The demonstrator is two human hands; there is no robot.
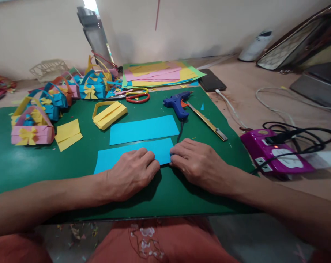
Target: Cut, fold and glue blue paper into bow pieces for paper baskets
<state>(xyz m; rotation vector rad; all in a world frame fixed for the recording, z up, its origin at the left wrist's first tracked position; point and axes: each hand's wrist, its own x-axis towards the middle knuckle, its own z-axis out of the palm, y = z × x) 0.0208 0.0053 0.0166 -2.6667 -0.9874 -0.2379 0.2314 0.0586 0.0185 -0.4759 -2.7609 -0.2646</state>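
Note:
A blue paper strip (165,151) lies across the green board in front of me, its near edge partly hidden by my hands. My left hand (134,170) is closed at the strip's near edge, with fingers curled over it. Over the right end, my right hand (194,160) is closed, fingers pressed together at the near corner. Just beyond lies a second blue paper strip (145,129), flat and untouched. A yellow folded paper basket (110,116) rests on its side farther back, and a blue glue gun (177,104) lies past the right hand.
Finished paper baskets (32,135) crowd the left. Beside them is a yellow folded paper (68,135). Scissors (138,95), coloured sheets (160,75) and a phone (211,80) are at the back. A cutter (207,122) lies right, near a purple power strip (275,153) with cables.

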